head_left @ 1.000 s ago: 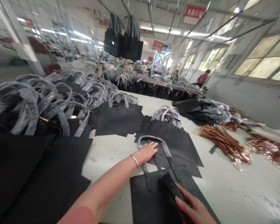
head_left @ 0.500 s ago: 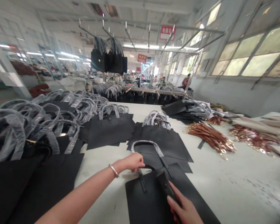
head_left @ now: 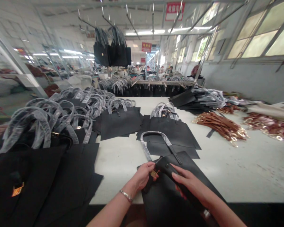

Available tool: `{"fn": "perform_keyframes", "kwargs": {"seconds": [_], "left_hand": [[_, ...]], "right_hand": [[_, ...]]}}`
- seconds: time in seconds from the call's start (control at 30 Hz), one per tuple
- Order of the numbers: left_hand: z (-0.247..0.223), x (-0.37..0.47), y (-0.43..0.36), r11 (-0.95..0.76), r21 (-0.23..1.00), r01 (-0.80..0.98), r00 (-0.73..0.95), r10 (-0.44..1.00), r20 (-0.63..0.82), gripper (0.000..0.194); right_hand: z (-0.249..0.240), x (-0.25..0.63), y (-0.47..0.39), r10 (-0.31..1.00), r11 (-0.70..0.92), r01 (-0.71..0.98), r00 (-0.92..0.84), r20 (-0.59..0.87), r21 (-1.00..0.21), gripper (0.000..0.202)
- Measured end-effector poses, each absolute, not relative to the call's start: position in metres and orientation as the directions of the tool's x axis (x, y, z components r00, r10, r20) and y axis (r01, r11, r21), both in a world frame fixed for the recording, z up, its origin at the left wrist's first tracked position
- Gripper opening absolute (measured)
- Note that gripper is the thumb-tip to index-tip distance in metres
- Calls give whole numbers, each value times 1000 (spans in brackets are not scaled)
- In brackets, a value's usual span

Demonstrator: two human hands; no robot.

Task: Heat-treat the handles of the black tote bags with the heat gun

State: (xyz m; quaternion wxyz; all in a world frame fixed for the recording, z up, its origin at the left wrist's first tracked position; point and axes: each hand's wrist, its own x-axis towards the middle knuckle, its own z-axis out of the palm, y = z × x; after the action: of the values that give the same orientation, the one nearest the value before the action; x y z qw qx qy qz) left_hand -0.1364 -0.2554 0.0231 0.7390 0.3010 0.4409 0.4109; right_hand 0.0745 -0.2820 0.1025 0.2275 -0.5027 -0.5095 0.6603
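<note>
A black bag panel [head_left: 165,198] lies at the table's near edge, with a plastic-wrapped handle [head_left: 153,134] arching from its top. My left hand [head_left: 145,173] is closed on a small gold metal piece [head_left: 153,173] at the panel's upper part. My right hand [head_left: 188,183] is wrapped round a dark handheld tool [head_left: 180,186], whose front end is beside the gold piece and my left fingertips. Whether the tool touches the piece is hard to tell.
Black bags with wrapped handles [head_left: 35,113] are piled on the left. More black panels [head_left: 177,132] lie beyond the bag panel. Brown straps with gold clasps [head_left: 220,126] sit at the right on the white table [head_left: 232,167]. A rack of bags [head_left: 112,55] stands farther back.
My left hand has moved down and toward the tool, and now holds the gold piece. The tool's front end has come close to that hand. The camera view has shifted.
</note>
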Motion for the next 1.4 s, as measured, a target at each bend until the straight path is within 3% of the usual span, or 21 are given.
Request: {"fn": "perform_keyframes", "kwargs": {"seconds": [0.1,0.27,0.33,0.43,0.53,0.67,0.9,1.07,1.27,1.4], "left_hand": [[29,-131,-259,569,666,-482,310,822,-478,14],[39,-116,-264,634,497,-593,383,765,-518,8],[38,-107,-267,591,531,-607,344,798,-495,5],[29,-96,-273,463,681,-568,230,883,-408,9],[17,-89,-279,305,831,-465,125,952,-279,14],[11,-88,-284,180,935,-305,107,982,-154,14],[17,-89,-285,176,954,-245,96,983,-157,27],[18,-88,-283,146,977,-155,105,986,-130,17],[16,-87,-281,201,960,-197,121,976,-180,16],[14,-86,-282,144,980,-139,122,984,-127,15]], "right_hand": [[107,77,-285,775,-417,219,-421,-471,-882,73],[111,85,-284,871,-390,201,-237,-431,-898,74],[111,93,-285,878,-385,200,-220,-425,-901,72],[110,108,-293,856,-411,212,-244,-455,-887,71],[109,115,-304,818,-460,214,-275,-505,-861,70],[112,108,-308,785,-488,237,-302,-541,-840,70],[114,98,-297,833,-450,215,-248,-494,-867,71],[109,105,-301,758,-506,228,-342,-555,-832,68],[117,97,-290,857,-435,228,-192,-479,-871,70],[115,104,-295,784,-477,256,-309,-539,-841,73]]}}
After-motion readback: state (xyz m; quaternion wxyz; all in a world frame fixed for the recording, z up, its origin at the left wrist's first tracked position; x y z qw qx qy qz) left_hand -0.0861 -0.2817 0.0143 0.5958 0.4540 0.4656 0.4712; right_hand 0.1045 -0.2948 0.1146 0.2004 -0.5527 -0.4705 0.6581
